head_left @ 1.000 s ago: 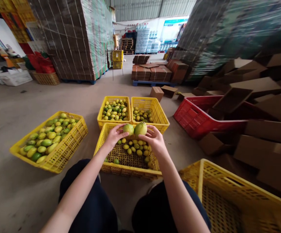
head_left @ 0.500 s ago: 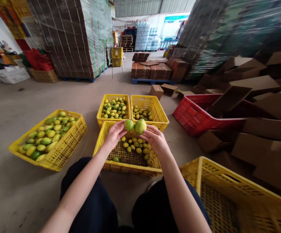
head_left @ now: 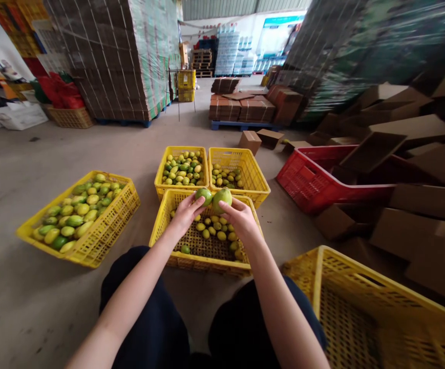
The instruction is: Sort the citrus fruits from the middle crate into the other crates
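My left hand (head_left: 186, 212) grips a round green lemon (head_left: 204, 196) between thumb and fingers. Beside it, my right hand (head_left: 243, 218) is closed on a larger yellow-green lemon (head_left: 222, 199). The two fruits sit side by side, nearly touching, above the near yellow crate (head_left: 203, 262). In that crate lie several small yellow lemons (head_left: 215, 226), mostly toward its right side, and a green one (head_left: 185, 249) near its front left. My forearms hide parts of the crate's sides.
Two yellow crates of lemons (head_left: 181, 189) (head_left: 258, 171) adjoin behind; a fuller crate (head_left: 109, 233) stands left. At right are another yellow crate (head_left: 318, 271), a red crate (head_left: 297, 182) and piled cardboard boxes (head_left: 418, 210). Wrapped pallet stacks (head_left: 103, 61) rise farther back.
Both hands have turned the lemons slightly, and my right thumb now lies across the front of the larger one. Both fruits remain held. The view has shifted a little.
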Available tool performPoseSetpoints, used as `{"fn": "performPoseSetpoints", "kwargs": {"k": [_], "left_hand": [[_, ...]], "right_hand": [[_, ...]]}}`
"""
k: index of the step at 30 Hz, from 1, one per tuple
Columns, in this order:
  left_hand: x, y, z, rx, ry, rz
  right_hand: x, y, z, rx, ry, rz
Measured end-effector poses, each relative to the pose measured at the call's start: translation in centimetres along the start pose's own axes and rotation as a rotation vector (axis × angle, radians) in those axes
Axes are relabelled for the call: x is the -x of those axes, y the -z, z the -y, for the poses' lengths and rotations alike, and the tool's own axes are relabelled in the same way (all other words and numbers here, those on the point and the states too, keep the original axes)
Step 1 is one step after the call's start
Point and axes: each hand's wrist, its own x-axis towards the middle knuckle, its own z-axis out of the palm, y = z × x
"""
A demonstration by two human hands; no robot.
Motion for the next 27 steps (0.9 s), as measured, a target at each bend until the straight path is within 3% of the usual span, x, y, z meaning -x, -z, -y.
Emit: {"fn": "performPoseSetpoints", "kwargs": {"k": [7,14,27], "left_hand": [[-0.3,0.7,-0.6,0.000,0.062,-0.124],[-0.3,1.3,-1.2,0.081,0.078,-0.167],[-0.2,0.9,-1.4,0.040,0.039,-0.108]], "right_hand": [[-1.1,0.5,-0.3,-0.116,-0.021,-0.023],[-0.9,0.6,0.1,-0.229,-0.126,0.058],[-1.3,0.4,-0.4,-0.206,-0.069,0.032]]}}
